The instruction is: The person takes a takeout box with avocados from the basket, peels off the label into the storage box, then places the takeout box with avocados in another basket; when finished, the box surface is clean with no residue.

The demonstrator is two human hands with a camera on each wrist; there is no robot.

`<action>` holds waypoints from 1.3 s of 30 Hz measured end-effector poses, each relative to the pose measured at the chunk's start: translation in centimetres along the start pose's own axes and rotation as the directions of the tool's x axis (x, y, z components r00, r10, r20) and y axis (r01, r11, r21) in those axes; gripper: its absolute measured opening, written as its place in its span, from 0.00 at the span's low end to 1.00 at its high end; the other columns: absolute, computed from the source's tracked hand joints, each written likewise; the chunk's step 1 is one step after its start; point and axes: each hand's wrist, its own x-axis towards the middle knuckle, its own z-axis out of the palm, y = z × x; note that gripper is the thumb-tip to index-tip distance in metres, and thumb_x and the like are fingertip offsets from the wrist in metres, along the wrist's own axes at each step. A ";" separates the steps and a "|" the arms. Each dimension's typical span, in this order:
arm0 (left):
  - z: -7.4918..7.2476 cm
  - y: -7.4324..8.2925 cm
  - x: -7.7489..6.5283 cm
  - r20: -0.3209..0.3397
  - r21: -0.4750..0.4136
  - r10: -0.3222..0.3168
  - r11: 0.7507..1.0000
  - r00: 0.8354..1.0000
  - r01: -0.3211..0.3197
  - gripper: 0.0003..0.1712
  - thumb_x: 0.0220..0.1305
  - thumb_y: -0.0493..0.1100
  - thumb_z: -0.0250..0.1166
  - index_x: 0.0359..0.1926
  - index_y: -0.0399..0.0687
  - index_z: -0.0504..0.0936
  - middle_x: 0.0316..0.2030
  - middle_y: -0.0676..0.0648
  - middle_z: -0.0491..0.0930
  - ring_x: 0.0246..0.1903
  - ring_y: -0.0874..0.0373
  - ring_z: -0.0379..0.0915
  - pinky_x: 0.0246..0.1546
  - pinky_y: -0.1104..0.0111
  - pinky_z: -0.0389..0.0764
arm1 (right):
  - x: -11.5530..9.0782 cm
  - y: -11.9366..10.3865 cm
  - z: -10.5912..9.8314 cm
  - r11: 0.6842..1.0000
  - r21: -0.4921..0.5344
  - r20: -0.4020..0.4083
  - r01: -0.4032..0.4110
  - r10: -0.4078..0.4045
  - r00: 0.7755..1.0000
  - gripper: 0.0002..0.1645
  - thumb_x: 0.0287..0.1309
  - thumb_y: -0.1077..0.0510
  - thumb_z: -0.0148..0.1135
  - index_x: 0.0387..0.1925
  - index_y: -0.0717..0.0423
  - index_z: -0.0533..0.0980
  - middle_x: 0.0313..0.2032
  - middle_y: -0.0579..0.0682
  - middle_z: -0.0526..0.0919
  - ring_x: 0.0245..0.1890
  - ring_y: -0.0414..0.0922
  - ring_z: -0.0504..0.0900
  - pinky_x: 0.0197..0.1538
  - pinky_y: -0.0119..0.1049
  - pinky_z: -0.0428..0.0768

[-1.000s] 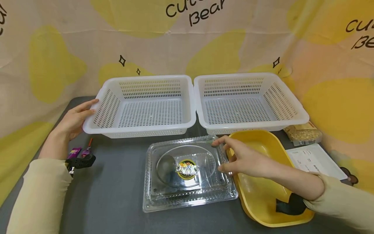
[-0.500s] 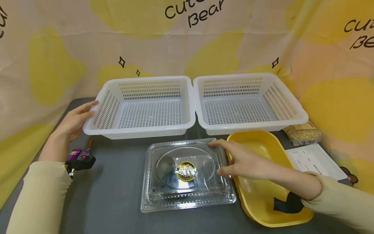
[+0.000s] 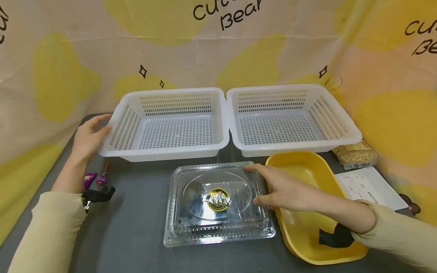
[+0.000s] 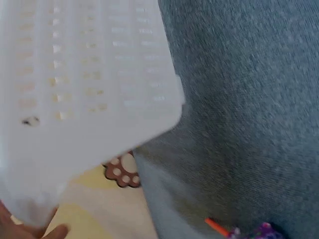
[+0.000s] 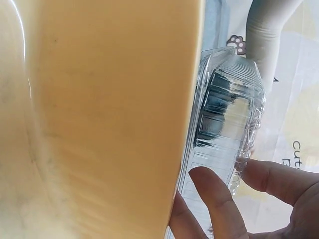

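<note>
In the head view my left hand (image 3: 89, 138) is at the left rim of the left white basket (image 3: 164, 153), its fingertips spread apart right at the edge. The left wrist view shows this basket (image 4: 89, 134) from outside, with blurred fingers (image 4: 59, 232) at its lower corner. My right hand (image 3: 285, 189) rests at the right side of a clear plastic clamshell container (image 3: 191, 227) with a round yellow-and-black sticker (image 3: 218, 199). Its fingers are spread along the lid's edge. The right wrist view shows fingertips (image 5: 202, 174) against the container's side (image 5: 214, 119).
A second white basket (image 3: 290, 148) stands beside the first. The yellow basin (image 3: 300, 220) lies under my right forearm. At right are a grain bag (image 3: 355, 155) and white labelled packet (image 3: 372, 187). A purple wrapper (image 3: 89, 180) and lollipop (image 3: 102, 179) lie at left.
The clear container has shifted slightly toward me and to the left, with my right hand beside it. My left hand has loosened from the basket rim, fingers spreading.
</note>
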 end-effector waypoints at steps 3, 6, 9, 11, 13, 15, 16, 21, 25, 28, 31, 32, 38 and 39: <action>0.3 1.3 -0.3 -0.107 0.035 0.115 0.993 0.988 -0.112 0.28 0.73 0.47 0.54 0.70 0.42 0.68 0.73 0.33 0.59 0.72 0.39 0.57 0.72 0.49 0.62 | -0.2 0.0 -0.1 1.000 -0.014 0.001 -0.002 0.002 1.000 0.46 0.56 0.49 0.69 0.73 0.46 0.59 0.70 0.56 0.69 0.63 0.54 0.74 0.65 0.59 0.73; 0.9 3.1 -1.1 -0.198 0.005 0.222 0.974 0.955 -0.225 0.25 0.69 0.40 0.58 0.65 0.40 0.74 0.72 0.36 0.63 0.78 0.40 0.44 0.77 0.43 0.43 | -0.4 -0.1 -0.2 1.000 -0.019 0.006 -0.009 0.009 1.000 0.46 0.56 0.48 0.69 0.73 0.44 0.59 0.70 0.56 0.68 0.54 0.50 0.80 0.61 0.56 0.76; 2.0 5.2 -2.5 -0.262 -0.005 0.375 0.921 0.889 -0.390 0.23 0.65 0.35 0.62 0.62 0.42 0.78 0.68 0.39 0.70 0.74 0.46 0.58 0.76 0.54 0.56 | -0.5 -0.2 -0.3 1.000 0.010 0.024 -0.025 0.025 0.999 0.47 0.57 0.48 0.69 0.74 0.43 0.57 0.71 0.58 0.67 0.35 0.43 0.84 0.52 0.47 0.81; 2.9 6.6 -3.5 -0.273 -0.003 0.493 0.858 0.826 -0.513 0.24 0.62 0.31 0.65 0.60 0.43 0.80 0.64 0.39 0.75 0.70 0.56 0.66 0.72 0.67 0.63 | -0.5 -0.2 -0.4 0.999 0.029 0.038 -0.040 0.039 0.999 0.47 0.58 0.48 0.68 0.75 0.43 0.56 0.70 0.59 0.67 0.23 0.37 0.79 0.46 0.40 0.80; 3.8 7.9 -4.6 -0.250 -0.009 0.605 0.779 0.756 -0.627 0.25 0.58 0.28 0.67 0.58 0.42 0.81 0.60 0.38 0.79 0.65 0.65 0.70 0.66 0.77 0.67 | -0.6 -0.2 -0.4 0.998 0.041 0.045 -0.047 0.045 0.998 0.48 0.58 0.49 0.68 0.75 0.43 0.55 0.69 0.60 0.67 0.20 0.36 0.79 0.44 0.38 0.79; 4.8 9.0 -5.7 -0.202 -0.046 0.679 0.713 0.706 -0.699 0.27 0.55 0.27 0.68 0.58 0.41 0.81 0.56 0.37 0.81 0.61 0.75 0.70 0.62 0.84 0.67 | -0.6 -0.2 -0.5 0.998 0.036 0.044 -0.045 0.043 0.998 0.48 0.58 0.48 0.68 0.75 0.44 0.55 0.68 0.60 0.68 0.20 0.35 0.79 0.46 0.38 0.78; 5.3 9.5 -6.2 -0.168 -0.074 0.712 0.680 0.681 -0.729 0.27 0.54 0.26 0.69 0.57 0.39 0.81 0.55 0.37 0.82 0.59 0.77 0.70 0.61 0.84 0.68 | -0.6 -0.2 -0.5 0.998 0.036 0.043 -0.043 0.041 0.998 0.48 0.58 0.48 0.68 0.75 0.44 0.55 0.68 0.60 0.68 0.20 0.35 0.79 0.46 0.38 0.79; 7.6 11.2 -8.6 0.063 -0.211 0.804 0.590 0.592 -0.779 0.29 0.51 0.28 0.72 0.57 0.39 0.80 0.54 0.40 0.83 0.58 0.70 0.74 0.58 0.77 0.76 | -0.7 -0.1 -0.5 0.997 0.060 0.048 -0.041 0.038 0.998 0.48 0.58 0.49 0.68 0.75 0.43 0.55 0.71 0.61 0.64 0.19 0.37 0.80 0.40 0.33 0.80; 8.8 11.9 -10.2 0.277 -0.239 0.780 0.622 0.562 -0.746 0.31 0.55 0.38 0.73 0.61 0.49 0.78 0.60 0.47 0.80 0.63 0.59 0.74 0.62 0.63 0.77 | -0.7 -0.2 -0.4 0.995 0.084 0.055 -0.045 0.040 0.998 0.48 0.58 0.50 0.68 0.75 0.42 0.55 0.71 0.61 0.63 0.19 0.38 0.80 0.38 0.32 0.80; 9.3 12.1 -10.9 0.404 -0.224 0.738 0.652 0.540 -0.724 0.35 0.55 0.46 0.74 0.64 0.53 0.76 0.65 0.49 0.75 0.66 0.53 0.70 0.66 0.53 0.72 | -0.6 -0.2 -0.4 0.997 0.062 0.047 -0.042 0.039 0.998 0.48 0.59 0.49 0.68 0.75 0.43 0.55 0.71 0.60 0.64 0.19 0.37 0.80 0.50 0.42 0.82; 9.4 12.0 -11.2 0.512 -0.196 0.676 0.692 0.529 -0.694 0.43 0.51 0.54 0.76 0.68 0.55 0.71 0.70 0.49 0.69 0.71 0.49 0.63 0.69 0.45 0.66 | -0.6 -0.2 -0.4 0.999 0.016 0.028 -0.034 0.034 0.999 0.47 0.58 0.48 0.68 0.75 0.44 0.56 0.71 0.59 0.66 0.29 0.38 0.80 0.59 0.54 0.77; 9.4 12.0 -11.2 0.541 -0.183 0.659 0.698 0.522 -0.692 0.47 0.49 0.56 0.77 0.70 0.56 0.70 0.71 0.48 0.66 0.72 0.48 0.60 0.69 0.44 0.65 | -0.6 -0.2 -0.4 1.000 0.004 0.022 -0.031 0.031 0.999 0.47 0.58 0.48 0.69 0.75 0.44 0.57 0.71 0.58 0.66 0.32 0.39 0.79 0.62 0.57 0.75; 9.8 11.3 -11.2 0.641 -0.166 0.632 0.668 0.436 -0.725 0.63 0.39 0.65 0.79 0.75 0.59 0.59 0.77 0.47 0.52 0.75 0.45 0.48 0.69 0.39 0.61 | -0.4 0.0 -0.3 1.000 -0.018 0.005 -0.006 0.006 1.000 0.46 0.57 0.47 0.69 0.74 0.46 0.59 0.71 0.58 0.67 0.61 0.54 0.75 0.67 0.63 0.69; 9.9 11.1 -11.2 0.649 -0.166 0.632 0.661 0.424 -0.732 0.65 0.38 0.66 0.79 0.76 0.59 0.58 0.77 0.47 0.51 0.75 0.45 0.48 0.69 0.39 0.61 | -0.4 0.0 -0.3 1.000 -0.020 0.003 -0.004 0.004 1.000 0.46 0.57 0.47 0.68 0.73 0.46 0.59 0.71 0.58 0.67 0.66 0.57 0.72 0.67 0.63 0.68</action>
